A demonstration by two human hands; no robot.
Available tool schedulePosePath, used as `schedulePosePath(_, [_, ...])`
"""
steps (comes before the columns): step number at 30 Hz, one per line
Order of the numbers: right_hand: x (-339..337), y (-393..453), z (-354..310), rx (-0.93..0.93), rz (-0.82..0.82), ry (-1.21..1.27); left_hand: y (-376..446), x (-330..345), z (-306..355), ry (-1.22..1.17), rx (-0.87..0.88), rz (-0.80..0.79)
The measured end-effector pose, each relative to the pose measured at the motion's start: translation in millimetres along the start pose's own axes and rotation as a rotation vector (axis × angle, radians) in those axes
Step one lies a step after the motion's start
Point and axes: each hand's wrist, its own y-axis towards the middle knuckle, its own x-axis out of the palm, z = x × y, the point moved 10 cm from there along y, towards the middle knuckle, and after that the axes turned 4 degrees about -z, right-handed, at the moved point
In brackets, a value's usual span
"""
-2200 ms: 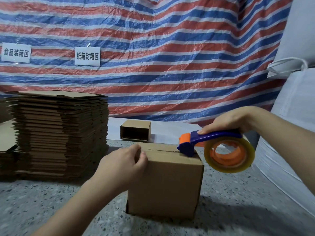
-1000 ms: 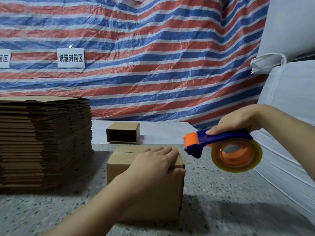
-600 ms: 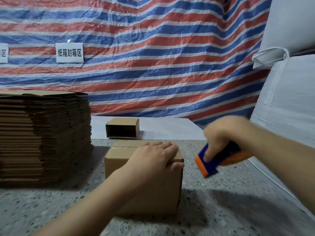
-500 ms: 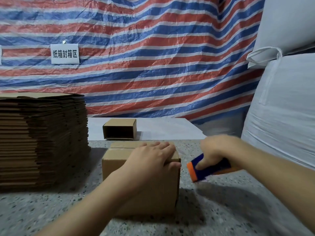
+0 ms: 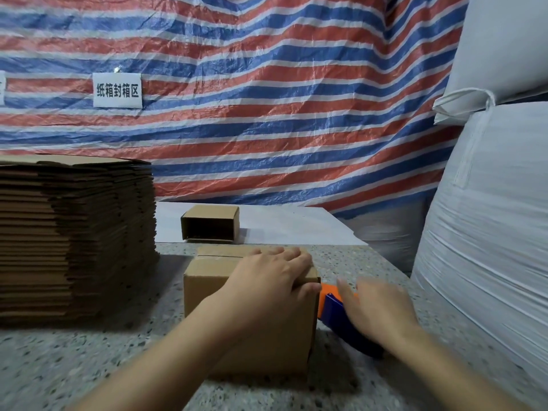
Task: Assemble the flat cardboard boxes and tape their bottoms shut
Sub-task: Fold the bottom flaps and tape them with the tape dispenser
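A small assembled cardboard box [image 5: 204, 295] stands on the speckled table [image 5: 89, 366] in front of me, its closed flaps facing up. My left hand [image 5: 272, 280] lies flat on the box's top near the right edge, with the thumb over the front edge. Against the box's right side, a blue and orange tape dispenser [image 5: 335, 310] lies low on the table. My right hand [image 5: 376, 310] is over its handle with the fingers stretched out; the hand is blurred. A tall stack of flat cardboard boxes [image 5: 77, 232] sits at the left.
Another small box [image 5: 210, 223] lies on its side, open towards me, on a white sheet [image 5: 296, 226] behind. Big white sacks [image 5: 489, 247] fill the right side close to the table. A striped tarp [image 5: 267, 114] hangs along the back.
My right hand has brought the tape dispenser down from above the table to the surface beside the box's right side. My left hand has stayed flat on the box's top.
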Motion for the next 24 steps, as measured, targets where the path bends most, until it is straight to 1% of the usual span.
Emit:
schedulePosePath(1, [-8.8,2.0,0.1,0.029,-0.010,0.247,-0.5,-0.6,0.2,0.003,0.001,0.004])
schedulePosePath(2, [-7.8,3.1,-1.0,0.086,-0.093,0.554,-1.2,-1.5,0.5,0.009,0.001,0.009])
schedulePosePath(3, [2.3,2.0,-8.1,0.157,-0.241,0.840,-1.6,-2.4,0.8,0.017,0.003,0.015])
schedulePosePath(4, [11.7,-3.6,-19.9,0.208,-0.387,1.045,-2.0,-2.8,1.4,0.024,0.006,0.017])
schedulePosePath(5, [16.5,-8.9,-31.2,0.221,-0.481,1.174,-2.2,-3.0,2.0,0.030,0.007,0.015])
schedulePosePath(6, [17.5,-11.1,-38.9,0.208,-0.505,1.261,-2.5,-3.1,2.2,0.033,0.005,0.014])
schedulePosePath(7, [17.0,-8.5,-42.1,0.196,-0.473,1.325,-2.5,-3.2,2.3,0.035,0.002,0.014])
schedulePosePath(10, [18.0,-4.0,-48.7,0.182,-0.333,1.432,-2.7,-3.7,3.1,0.036,-0.001,0.029])
schedulePosePath(14, [32.8,-16.4,-58.4,0.225,-0.302,1.473,-3.4,-4.0,0.9,0.043,-0.019,0.057])
schedulePosePath(16, [30.5,-17.0,-58.5,0.195,-0.264,1.491,-3.8,-4.5,-0.1,0.051,-0.037,0.068])
schedulePosePath(18, [13.3,-17.8,-53.8,0.081,-0.122,1.429,-4.8,-2.5,-0.3,0.042,-0.051,0.051])
schedulePosePath(19, [3.2,-21.3,-57.0,-0.015,-0.060,1.355,-5.3,-1.6,-0.7,0.032,-0.055,0.039])
schedulePosePath(20, [-1.7,-27.4,-64.9,-0.114,-0.038,1.323,-5.7,-1.3,-0.8,0.015,-0.057,0.031])
schedulePosePath(22, [11.7,-38.0,-84.3,-0.203,-0.163,1.421,-6.0,-3.6,-2.0,-0.039,-0.063,0.030])
schedulePosePath(23, [16.5,-40.5,-88.0,-0.216,-0.178,1.472,-6.2,-5.3,-2.9,-0.075,-0.071,0.034])
schedulePosePath(24, [18.1,-41.1,-88.5,-0.227,-0.145,1.498,-6.9,-7.5,-3.4,-0.110,-0.082,0.039])
